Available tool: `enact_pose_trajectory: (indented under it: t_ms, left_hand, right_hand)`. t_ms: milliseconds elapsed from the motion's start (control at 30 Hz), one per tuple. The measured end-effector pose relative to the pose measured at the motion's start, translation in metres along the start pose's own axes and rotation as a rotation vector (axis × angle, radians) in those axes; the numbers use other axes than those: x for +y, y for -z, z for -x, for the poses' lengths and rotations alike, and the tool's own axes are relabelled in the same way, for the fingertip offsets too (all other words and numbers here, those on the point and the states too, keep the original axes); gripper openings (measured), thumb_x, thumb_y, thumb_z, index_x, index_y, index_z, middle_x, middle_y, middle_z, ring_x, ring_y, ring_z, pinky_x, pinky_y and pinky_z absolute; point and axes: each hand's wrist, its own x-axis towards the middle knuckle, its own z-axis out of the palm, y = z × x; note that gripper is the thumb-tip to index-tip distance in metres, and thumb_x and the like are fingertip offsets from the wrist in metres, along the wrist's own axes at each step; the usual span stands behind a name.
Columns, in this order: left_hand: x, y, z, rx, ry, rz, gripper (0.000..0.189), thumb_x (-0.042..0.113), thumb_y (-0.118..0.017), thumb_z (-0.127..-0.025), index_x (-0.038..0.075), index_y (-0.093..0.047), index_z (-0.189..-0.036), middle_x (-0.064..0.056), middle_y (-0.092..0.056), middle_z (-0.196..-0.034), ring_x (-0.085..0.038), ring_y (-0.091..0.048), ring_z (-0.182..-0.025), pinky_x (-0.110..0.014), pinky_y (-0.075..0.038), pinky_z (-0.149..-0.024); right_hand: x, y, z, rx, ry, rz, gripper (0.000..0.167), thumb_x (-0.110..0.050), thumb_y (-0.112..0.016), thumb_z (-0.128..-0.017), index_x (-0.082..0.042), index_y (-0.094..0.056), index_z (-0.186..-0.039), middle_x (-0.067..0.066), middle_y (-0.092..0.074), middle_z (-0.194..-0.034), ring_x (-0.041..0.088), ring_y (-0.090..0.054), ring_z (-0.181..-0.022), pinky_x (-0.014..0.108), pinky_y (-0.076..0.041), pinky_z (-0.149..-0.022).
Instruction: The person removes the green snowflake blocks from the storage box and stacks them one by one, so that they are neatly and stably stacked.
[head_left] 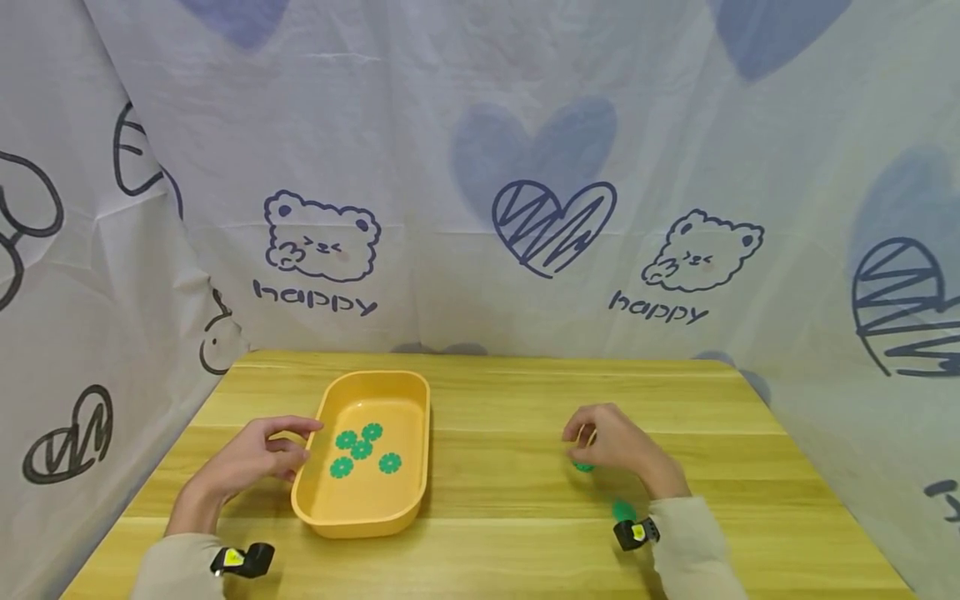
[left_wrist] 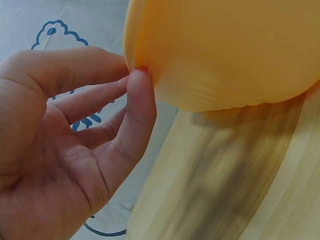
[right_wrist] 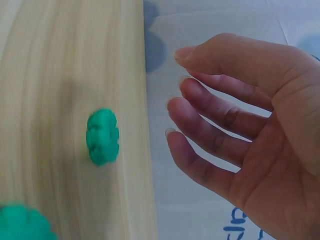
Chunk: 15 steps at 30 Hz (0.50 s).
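A yellow tray (head_left: 315, 510) stands left of the table's middle with several green notched plastic discs (head_left: 390, 462) lying in it. At the tray's left side, my left hand (head_left: 251, 458) pinches the rim between thumb and fingers; the left wrist view shows the fingertips right on the tray's edge (left_wrist: 210, 65). My right hand (head_left: 611, 437) hovers over the right part of the table, fingers loosely bent and holding nothing. Just below its fingertips lies one green disc (head_left: 584, 467), also seen in the right wrist view (right_wrist: 102, 136). A second loose disc (head_left: 622, 510) lies nearer the right wrist.
The wooden table (head_left: 502, 550) ends at a white cloth backdrop (head_left: 435, 167) printed with hearts and bears. More cloth hangs along both sides. Black wrist cameras sit on the left wrist (head_left: 247, 560) and right wrist (head_left: 633, 534).
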Motion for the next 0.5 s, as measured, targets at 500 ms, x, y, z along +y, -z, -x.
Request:
enact_pose_trajectory:
  t_ms: [500]
  left_hand:
    - [0.002, -0.002, 0.0, 0.002, 0.014, 0.014, 0.058, 0.006, -0.065, -0.096, -0.01, -0.045, -0.147, -0.026, -0.055, -0.127, -0.013, -0.064, -0.08, -0.035, -0.062, -0.071]
  right_hand:
    - [0.022, 0.025, 0.058, -0.131, -0.056, 0.045, 0.013, -0.002, -0.078, -0.082, -0.005, -0.077, -0.095, 0.007, -0.075, -0.092, 0.007, -0.064, -0.078, 0.023, -0.056, -0.066]
